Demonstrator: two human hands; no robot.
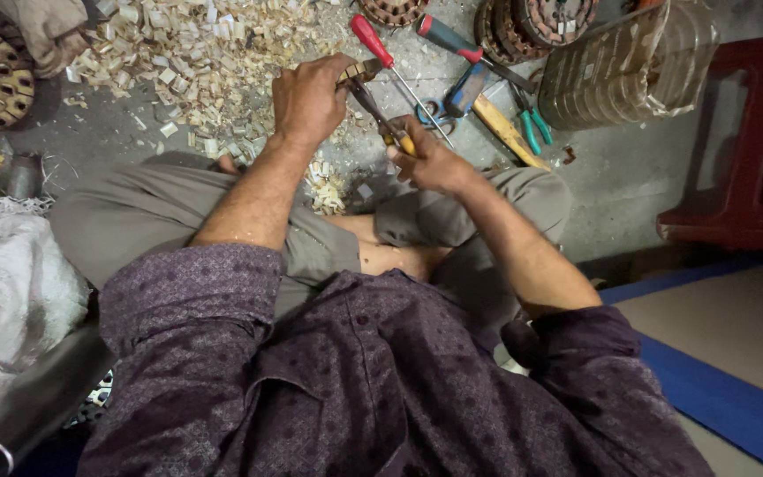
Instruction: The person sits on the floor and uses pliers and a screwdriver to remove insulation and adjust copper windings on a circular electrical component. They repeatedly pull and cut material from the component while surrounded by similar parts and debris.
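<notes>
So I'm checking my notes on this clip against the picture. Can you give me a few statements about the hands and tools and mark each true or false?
1. The left hand grips a small metal part. True.
2. The right hand is empty. False: it holds a tool with a yellow handle.
3. A red-handled screwdriver lies on the floor. True.
4. The pale chips are heaped in a bowl. False: they lie loose on the floor.
5. Green-handled pliers lie beside the clear plastic container. True.
</notes>
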